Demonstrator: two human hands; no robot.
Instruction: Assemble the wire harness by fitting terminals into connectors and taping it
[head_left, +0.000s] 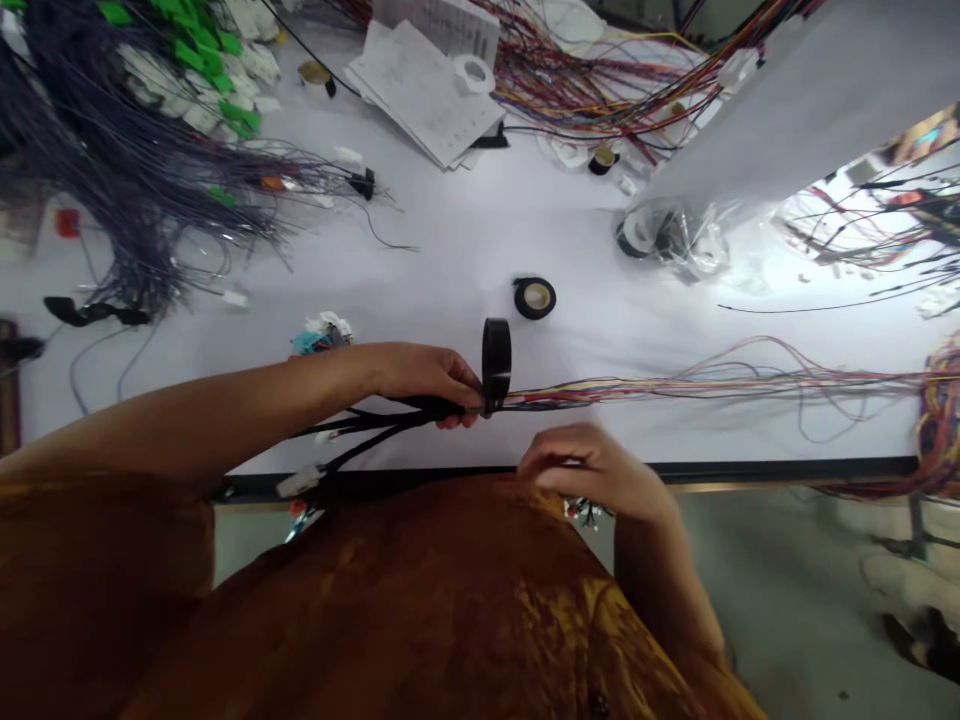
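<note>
My left hand (442, 385) pinches a bundle of wires (570, 393) where its black-taped part (405, 418) meets the loose coloured strands. Right beside those fingertips a roll of black tape (496, 362) stands on edge against the bundle, seemingly joined to it by its free end. My right hand (592, 465) is off the bundle, low by the table's front edge. Its fingers are loosely curled, with a gap between thumb and forefinger, and nothing shows in them. Taped branches run left beneath my left forearm, one ending near a white connector (300, 481).
Another black tape roll (535, 298) lies behind the bundle. Dark wires (127, 150) with green and white connectors fill the back left. Papers (431, 90), coloured wires (592, 85) and a plastic bag (694, 245) with rolls lie farther back. The table edge (712, 472) runs along my front.
</note>
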